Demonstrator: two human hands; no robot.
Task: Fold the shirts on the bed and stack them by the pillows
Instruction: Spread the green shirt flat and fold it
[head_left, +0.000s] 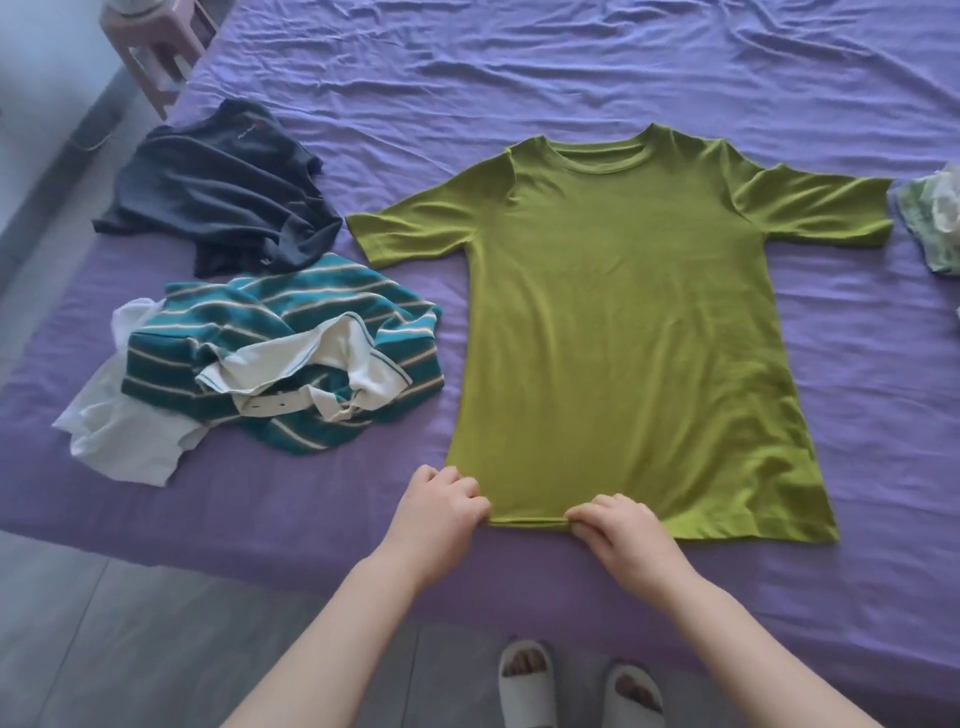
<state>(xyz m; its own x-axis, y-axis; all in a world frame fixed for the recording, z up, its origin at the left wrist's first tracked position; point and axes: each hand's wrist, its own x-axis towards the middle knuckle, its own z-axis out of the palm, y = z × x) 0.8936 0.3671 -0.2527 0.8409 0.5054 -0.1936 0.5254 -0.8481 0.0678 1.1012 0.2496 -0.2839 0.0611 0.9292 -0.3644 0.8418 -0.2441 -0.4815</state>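
The green shirt (623, 332) is lying flat and face up on the purple bed (571, 67), spreading straight away from both hands, its long axis running from the hem at the fingertips out to the collar at the far end, sleeves reaching out to either side. The left hand (441, 506) is pinching the hem at its near left corner, and the right hand (621, 525) is pinching the same hem just beside it, toward the middle, so both hands are gripping cloth on the shirt's left half while the right corner of the hem is lying untouched, well out beyond the right hand. That offset is what the next fold seems to be turning on: the left hand is sitting nearest the side edge, so a lengthwise fold of the left side over toward the right looks like the likely move (only a judgement). Out beyond the left hand a striped teal shirt (311, 322) is lying crumpled over a white garment (119, 436), with a dark navy shirt (218, 192) bunched further away still. Far off past the right hand, a pale patterned cloth (930, 218) is showing at the frame edge; no pillows are showing, so the stacking place cannot be told
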